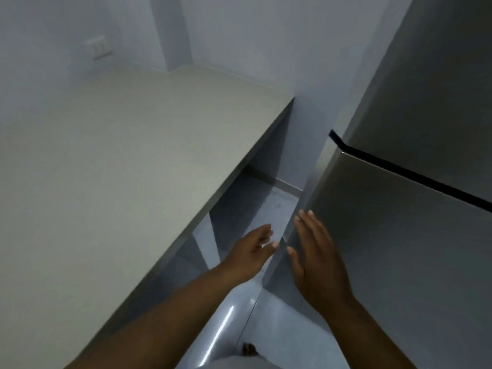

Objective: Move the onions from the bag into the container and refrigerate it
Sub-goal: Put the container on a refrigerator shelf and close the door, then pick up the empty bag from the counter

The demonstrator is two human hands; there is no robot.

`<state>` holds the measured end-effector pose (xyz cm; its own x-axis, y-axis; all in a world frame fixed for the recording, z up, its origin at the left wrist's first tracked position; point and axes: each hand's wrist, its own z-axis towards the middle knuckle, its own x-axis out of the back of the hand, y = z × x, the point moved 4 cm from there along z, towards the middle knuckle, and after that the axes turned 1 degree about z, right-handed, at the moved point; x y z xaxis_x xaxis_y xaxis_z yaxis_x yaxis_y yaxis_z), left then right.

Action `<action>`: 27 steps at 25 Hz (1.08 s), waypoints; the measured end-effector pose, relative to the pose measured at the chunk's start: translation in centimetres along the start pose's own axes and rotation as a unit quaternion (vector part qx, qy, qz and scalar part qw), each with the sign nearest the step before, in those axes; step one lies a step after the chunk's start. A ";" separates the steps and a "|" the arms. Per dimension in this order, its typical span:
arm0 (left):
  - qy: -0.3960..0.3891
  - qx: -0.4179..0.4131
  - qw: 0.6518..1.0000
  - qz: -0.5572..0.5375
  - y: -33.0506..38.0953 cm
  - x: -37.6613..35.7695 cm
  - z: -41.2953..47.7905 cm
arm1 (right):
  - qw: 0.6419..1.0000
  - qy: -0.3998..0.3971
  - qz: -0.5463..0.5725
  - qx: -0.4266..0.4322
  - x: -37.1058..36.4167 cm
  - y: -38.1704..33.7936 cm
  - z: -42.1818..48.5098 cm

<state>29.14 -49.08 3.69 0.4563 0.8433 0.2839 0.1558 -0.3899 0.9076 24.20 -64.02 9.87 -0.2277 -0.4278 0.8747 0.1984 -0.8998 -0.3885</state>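
Observation:
A steel-grey refrigerator [399, 235] fills the right side, its lower door shut below a dark seam. My right hand [316, 257] lies flat, fingers spread, on the lower door near its left edge. My left hand [250, 251] hovers just left of that edge, fingers loosely apart and holding nothing. No onions, bag or container are in view.
A pale beige countertop [106, 169] runs along the left, with a narrow gap between it and the refrigerator. A wall switch [99, 49] sits on the white wall behind. Glossy floor tiles [234, 323] show below, with a foot [249, 350] at the bottom.

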 end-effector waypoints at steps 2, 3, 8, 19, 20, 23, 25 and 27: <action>0.060 0.057 0.997 0.009 -5.0 2.2 -4.4 | 0.989 -0.123 0.075 -0.021 -4.6 -1.1 -2.3; 0.099 0.089 0.991 0.007 -7.4 3.3 -6.7 | 0.978 -0.181 0.105 -0.021 -6.6 -1.9 -3.4; 0.286 0.198 0.937 -0.029 -15.0 8.4 -19.2 | 0.911 -0.363 0.166 0.101 -13.9 -9.6 -6.3; 0.548 0.241 0.796 -0.088 -22.9 20.0 -39.8 | 0.834 -0.473 0.211 0.193 -23.0 -35.0 -6.1; 0.565 0.250 0.781 -0.093 -24.0 21.6 -41.4 | 0.834 -0.475 0.210 0.187 -24.1 -37.5 -6.2; 0.589 0.281 0.752 -0.093 -27.2 25.9 -45.2 | 0.841 -0.475 0.207 0.156 -27.5 -43.8 -6.0; 0.588 0.313 0.741 -0.082 -29.5 28.5 -47.0 | 0.846 -0.480 0.199 0.119 -29.9 -47.3 -5.9; 0.587 0.349 0.727 -0.074 -31.5 30.7 -48.2 | 0.850 -0.485 0.188 0.080 -31.9 -49.9 -5.8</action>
<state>-4.00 6.95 -1.23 -0.6085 0.4702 0.6392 0.7207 -0.0097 0.6932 16.06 -5.98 -0.30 0.7593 -0.3413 0.5540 0.2278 -0.6581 -0.7177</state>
